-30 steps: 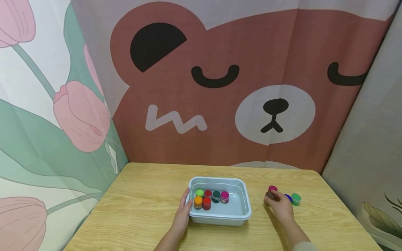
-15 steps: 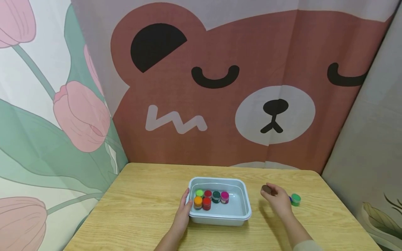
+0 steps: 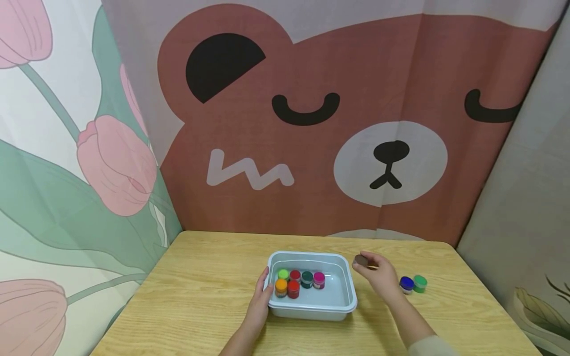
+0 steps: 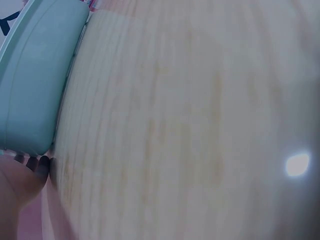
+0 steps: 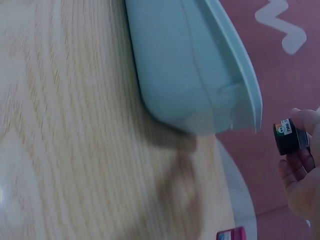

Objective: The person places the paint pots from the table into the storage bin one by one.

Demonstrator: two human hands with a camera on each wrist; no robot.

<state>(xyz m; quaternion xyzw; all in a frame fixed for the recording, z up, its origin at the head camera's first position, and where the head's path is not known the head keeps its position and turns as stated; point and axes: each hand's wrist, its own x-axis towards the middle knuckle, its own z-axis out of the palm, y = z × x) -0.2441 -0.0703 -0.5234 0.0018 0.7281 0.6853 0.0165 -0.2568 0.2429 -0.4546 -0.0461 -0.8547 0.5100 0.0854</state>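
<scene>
A person's right hand (image 3: 380,277) pinches a brown-lidded jar (image 3: 361,260) just right of a pale blue tub (image 3: 311,313), whose left side the left hand (image 3: 260,301) grips.

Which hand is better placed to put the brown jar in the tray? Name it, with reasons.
Probably the right hand: it pinches the brown jar near the right end of the tray, while the left hand holds its left end.

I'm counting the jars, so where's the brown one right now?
In the head view, the brown jar is in the right hand, raised off the table beside the tray's far right corner.
</scene>
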